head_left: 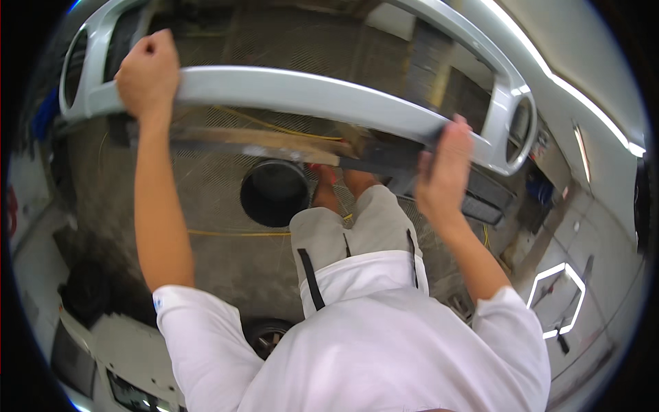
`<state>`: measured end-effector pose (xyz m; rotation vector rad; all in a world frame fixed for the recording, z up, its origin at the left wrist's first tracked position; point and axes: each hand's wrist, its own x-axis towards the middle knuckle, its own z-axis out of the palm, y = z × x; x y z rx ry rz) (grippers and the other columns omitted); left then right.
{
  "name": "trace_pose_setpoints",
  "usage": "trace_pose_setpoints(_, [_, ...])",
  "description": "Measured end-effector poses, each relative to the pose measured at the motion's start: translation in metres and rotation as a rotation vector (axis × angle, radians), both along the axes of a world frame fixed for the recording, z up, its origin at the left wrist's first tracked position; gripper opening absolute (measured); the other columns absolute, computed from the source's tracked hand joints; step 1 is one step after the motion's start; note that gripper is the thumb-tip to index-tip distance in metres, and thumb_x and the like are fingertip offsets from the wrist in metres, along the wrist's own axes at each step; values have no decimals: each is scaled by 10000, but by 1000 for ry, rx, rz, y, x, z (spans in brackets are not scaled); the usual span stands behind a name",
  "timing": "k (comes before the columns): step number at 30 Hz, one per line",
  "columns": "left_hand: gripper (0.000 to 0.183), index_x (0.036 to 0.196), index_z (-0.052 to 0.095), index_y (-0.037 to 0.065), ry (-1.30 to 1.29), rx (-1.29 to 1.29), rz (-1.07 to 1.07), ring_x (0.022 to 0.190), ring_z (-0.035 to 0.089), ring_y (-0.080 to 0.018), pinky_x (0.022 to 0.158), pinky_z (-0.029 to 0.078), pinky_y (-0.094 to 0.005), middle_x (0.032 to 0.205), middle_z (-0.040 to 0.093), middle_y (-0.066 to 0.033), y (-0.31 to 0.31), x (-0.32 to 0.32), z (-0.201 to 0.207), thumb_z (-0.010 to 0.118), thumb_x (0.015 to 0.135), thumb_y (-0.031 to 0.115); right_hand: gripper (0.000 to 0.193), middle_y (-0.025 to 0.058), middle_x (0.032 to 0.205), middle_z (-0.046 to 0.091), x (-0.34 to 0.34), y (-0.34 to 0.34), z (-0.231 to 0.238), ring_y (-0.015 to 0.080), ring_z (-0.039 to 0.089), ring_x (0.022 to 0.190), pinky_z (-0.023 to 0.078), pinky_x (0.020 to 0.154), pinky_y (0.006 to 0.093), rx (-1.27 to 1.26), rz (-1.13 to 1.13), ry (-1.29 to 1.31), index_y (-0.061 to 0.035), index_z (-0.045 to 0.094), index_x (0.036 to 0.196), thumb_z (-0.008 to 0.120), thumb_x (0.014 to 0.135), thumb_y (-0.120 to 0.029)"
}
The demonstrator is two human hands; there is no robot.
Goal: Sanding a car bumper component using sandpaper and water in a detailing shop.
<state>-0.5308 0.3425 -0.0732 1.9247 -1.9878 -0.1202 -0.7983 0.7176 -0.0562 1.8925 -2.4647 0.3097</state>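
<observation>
Silver bumper [288,86] is seemingly gripped at its near bar by the closed left hand [147,79]; toward the other end, the right hand [446,165], blurred, is laid open with fingers straight. The piece is seen in front of the person [398,343], above the floor [220,261]; whether the wooden beam [274,141] is touched cannot be told. It is judged light, slightly flexible, slippery, easily scratched, and best held by the edges near both ends.
</observation>
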Motion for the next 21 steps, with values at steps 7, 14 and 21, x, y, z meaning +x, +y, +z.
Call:
trace_pose_setpoints(7, [455, 1060, 799, 151, 13, 75, -82, 971, 713, -385, 887, 533, -447, 978, 773, -137, -28, 31, -29, 544, 912, 497, 589, 312, 1438, 542, 133, -157, -24, 418, 511, 1383, 368, 1200, 503, -379, 271, -225, 167, 516, 1376, 484, 887, -160])
trace_pose_setpoints(14, [444, 1039, 803, 92, 44, 98, -29, 957, 748, -234, 878, 526, -349, 955, 804, -49, -15, 38, -14, 561, 939, 451, 833, 342, 1586, 355, 4, 28, -6, 475, 332, 1505, 219, 1248, 571, -86, -166, -272, 108, 357, 1533, 648, 766, -38])
trace_pose_setpoints(21, [423, 1009, 799, 45, 78, 141, -52, 880, 751, -176, 817, 539, -316, 901, 798, -59, -26, 43, -30, 572, 970, 399, 649, 332, 1487, 497, 111, -89, -15, 433, 463, 1430, 297, 1239, 492, -279, -19, -360, 192, 479, 1408, 490, 874, -176])
